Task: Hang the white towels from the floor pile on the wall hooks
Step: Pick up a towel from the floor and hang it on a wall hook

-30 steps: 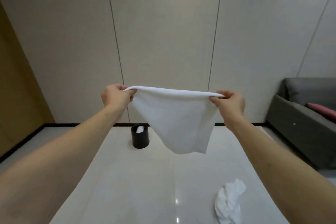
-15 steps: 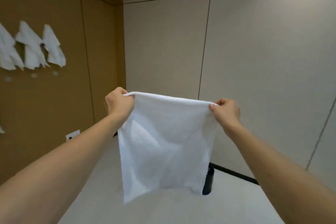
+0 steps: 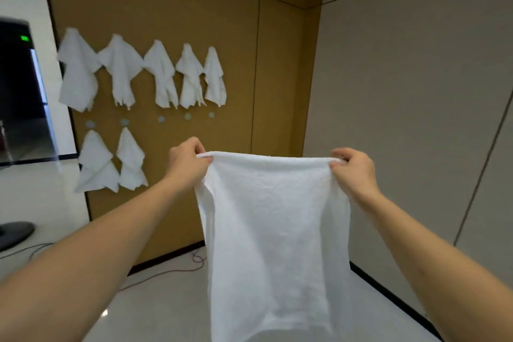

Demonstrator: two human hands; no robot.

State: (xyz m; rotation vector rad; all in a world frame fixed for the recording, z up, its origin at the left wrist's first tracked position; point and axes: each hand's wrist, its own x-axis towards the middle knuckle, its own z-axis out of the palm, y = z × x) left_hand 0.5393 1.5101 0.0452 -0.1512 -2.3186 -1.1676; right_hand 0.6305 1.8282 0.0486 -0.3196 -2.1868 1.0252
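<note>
Left hand [image 3: 186,164] and right hand [image 3: 354,170] are pinching the top corners of a white towel [image 3: 273,228], fingers closed on it, spreading it flat; hung towels [image 3: 138,75] are lining the brown wall [image 3: 277,78].

Off to the left stands a dark, glossy screen [image 3: 16,86] with a small green light [image 3: 24,38] glowing near its top corner, and below it a round black stand base [image 3: 14,233] sits on the pale glossy floor [image 3: 155,311]. A thin cable [image 3: 172,271] snakes along the floor by the black skirting strip [image 3: 394,297]. Straight ahead runs a mustard-brown wall panel [image 3: 277,64], meeting a plain beige panelled wall [image 3: 402,91] on the right.
</note>
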